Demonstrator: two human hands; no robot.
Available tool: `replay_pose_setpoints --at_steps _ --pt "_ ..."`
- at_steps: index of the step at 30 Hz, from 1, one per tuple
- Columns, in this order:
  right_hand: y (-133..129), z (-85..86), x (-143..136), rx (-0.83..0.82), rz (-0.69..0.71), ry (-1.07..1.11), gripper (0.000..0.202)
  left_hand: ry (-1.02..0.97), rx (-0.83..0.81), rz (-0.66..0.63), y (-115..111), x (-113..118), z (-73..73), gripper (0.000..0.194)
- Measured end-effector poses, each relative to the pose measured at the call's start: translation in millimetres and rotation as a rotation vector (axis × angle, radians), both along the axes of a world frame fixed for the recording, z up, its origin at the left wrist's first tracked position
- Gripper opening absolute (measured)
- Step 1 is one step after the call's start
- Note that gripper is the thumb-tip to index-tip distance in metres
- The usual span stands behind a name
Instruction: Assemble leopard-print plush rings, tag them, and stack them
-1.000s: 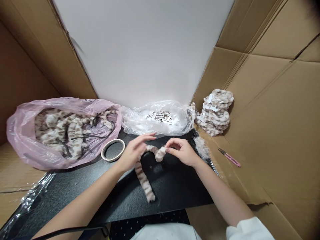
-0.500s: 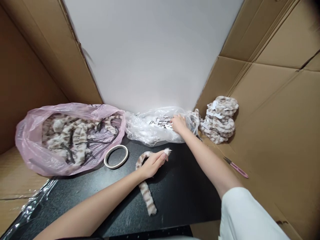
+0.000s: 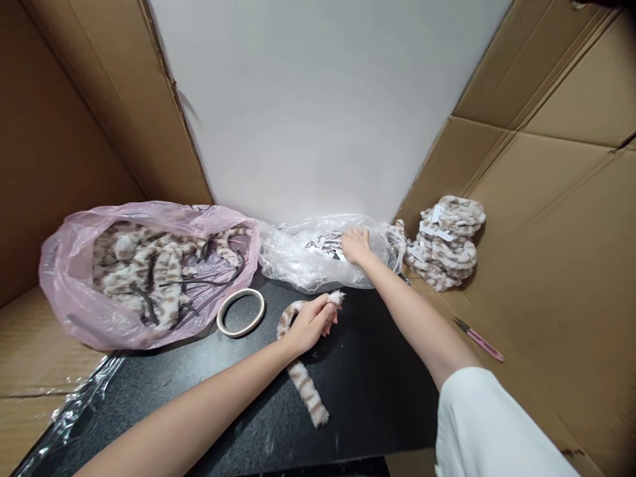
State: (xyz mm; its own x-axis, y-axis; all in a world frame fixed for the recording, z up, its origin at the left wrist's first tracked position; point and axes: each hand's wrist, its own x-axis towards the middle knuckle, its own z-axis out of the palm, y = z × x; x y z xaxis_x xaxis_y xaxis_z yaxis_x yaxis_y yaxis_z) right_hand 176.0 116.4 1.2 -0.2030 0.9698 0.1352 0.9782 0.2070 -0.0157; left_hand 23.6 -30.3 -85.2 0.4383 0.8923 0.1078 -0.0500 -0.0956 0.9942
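Amid cardboard (image 3: 561,218), left fingers (image 3: 322,313) grip plush (image 3: 309,395) on black tabletop (image 3: 377,384); right fingers' (image 3: 350,241) hold unclear.

Left forearm (image 3: 213,404): bare, slanting up and inward from the lower left.
Left wrist (image 3: 287,350): nearly straight, in line with the forearm.
Left hand (image 3: 309,324): back upward, thumb laid along the top, fingers curled beneath in a grip.
Right arm (image 3: 412,311): stretched farther forward, bare below a pale sleeve (image 3: 489,424) that ends near the elbow.
Right hand (image 3: 356,246): back upward, angled down, fingertips partly hidden, grip unclear.
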Motion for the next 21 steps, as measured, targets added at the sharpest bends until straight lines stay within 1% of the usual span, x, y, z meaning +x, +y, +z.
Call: replay_pose_setpoints --at_steps 3,5,6,8,9,11,13,15,18,21 --pt "-28 10.6 10 0.035 -0.024 0.108 0.031 0.032 0.049 0.051 -2 -2 2.9 0.038" --pt "-58 8.9 20 0.050 -0.002 0.189 0.028 0.076 0.098 0.078 -3 -3 6.6 0.038" --pt "-75 4.7 24 0.064 0.025 0.242 0.027 0.096 0.122 0.088 -4 -3 8.5 0.039" --pt "-108 -9.1 31 0.140 0.129 0.532 0.019 0.123 0.165 0.100 -5 -3 11.6 0.038" --pt "-123 -17.5 32 0.161 0.152 0.625 0.017 0.130 0.182 0.101 -5 -3 12.6 0.037" --pt "-147 -33.9 30 0.182 0.151 0.766 0.017 0.142 0.200 0.095 -6 -3 13.5 0.036" --pt "-162 -46.1 24 0.210 0.135 0.853 0.017 0.165 0.203 0.088 -6 -2 13.7 0.034" --pt "-170 -52.6 17 0.239 0.128 0.889 0.015 0.199 0.210 0.085 -7 -2 13.8 0.034" --pt "-175 -54.4 10 0.242 0.150 0.867 0.012 0.236 0.230 0.079 -8 -2 14.3 0.033" --pt "-180 -54.0 7 0.214 0.208 0.848 0.009 0.262 0.240 0.075 -8 -3 14.0 0.034"
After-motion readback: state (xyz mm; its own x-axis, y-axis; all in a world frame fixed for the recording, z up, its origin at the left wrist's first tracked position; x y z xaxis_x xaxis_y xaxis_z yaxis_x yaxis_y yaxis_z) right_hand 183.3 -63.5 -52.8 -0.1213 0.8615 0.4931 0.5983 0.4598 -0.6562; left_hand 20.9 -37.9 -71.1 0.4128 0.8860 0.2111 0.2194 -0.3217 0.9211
